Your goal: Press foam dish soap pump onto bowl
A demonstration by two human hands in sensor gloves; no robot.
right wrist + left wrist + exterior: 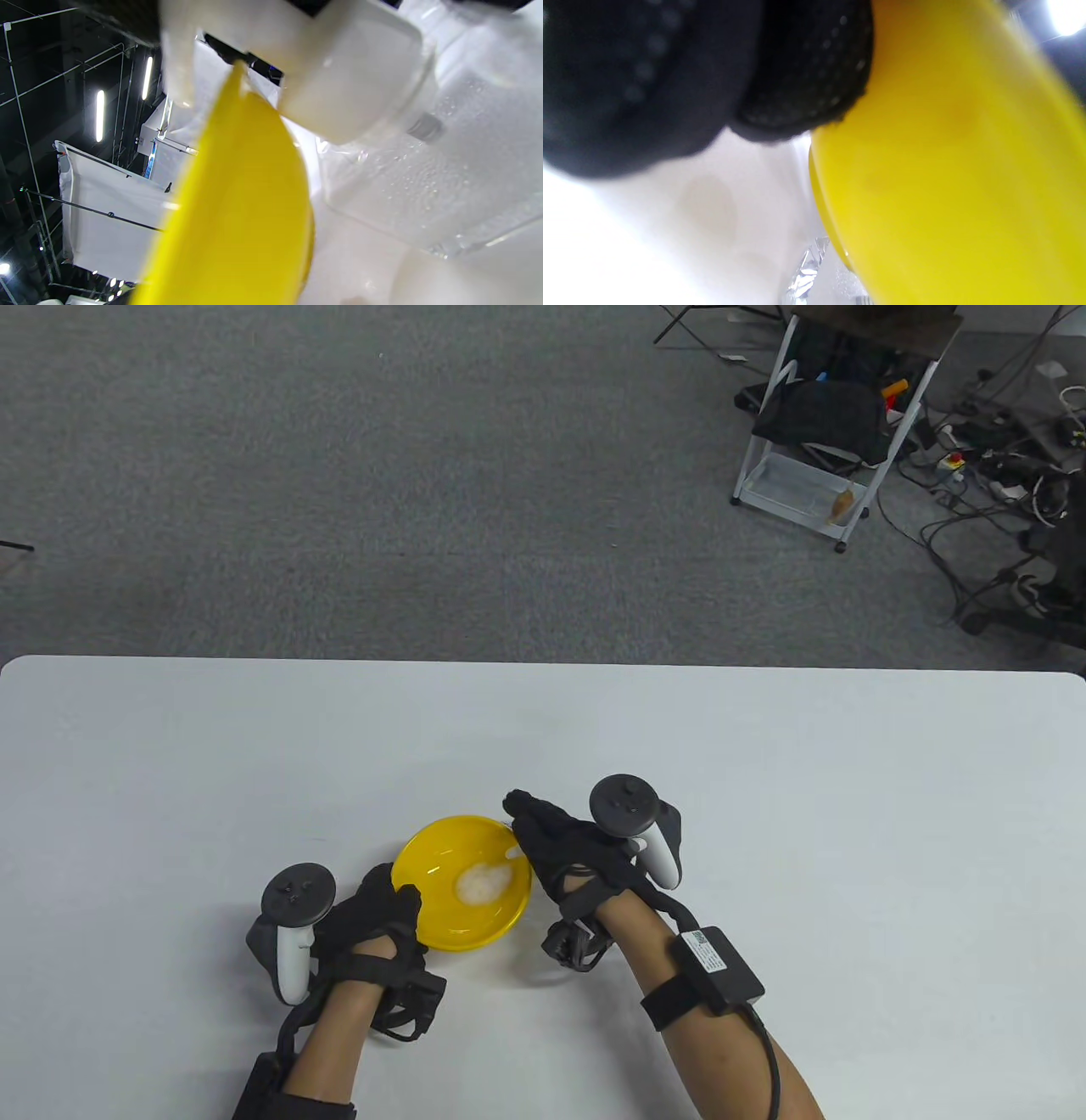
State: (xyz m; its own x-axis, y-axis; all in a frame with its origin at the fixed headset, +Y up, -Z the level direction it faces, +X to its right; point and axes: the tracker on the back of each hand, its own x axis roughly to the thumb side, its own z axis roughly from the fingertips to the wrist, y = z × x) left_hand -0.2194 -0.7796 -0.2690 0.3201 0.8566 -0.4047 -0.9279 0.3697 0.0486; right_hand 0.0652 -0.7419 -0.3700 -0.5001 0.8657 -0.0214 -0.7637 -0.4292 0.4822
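Note:
A yellow bowl [462, 882] sits on the white table [764, 780], with a blob of white foam [482, 886] inside it. My left hand [382, 920] grips the bowl's near left rim; its fingers [806, 63] lie against the bowl's outer wall [946, 169]. My right hand [564, 848] rests on top of the soap pump, which it hides almost fully; only the white nozzle tip [512, 853] shows over the bowl's right rim. In the right wrist view the white pump head [339, 72] and clear bottle [445, 169] stand right beside the bowl [237, 212].
The table's far edge lies beyond the hands, with grey carpet behind. A white wheeled cart [836, 432] and cables [1001, 475] stand on the floor at the far right, off the table.

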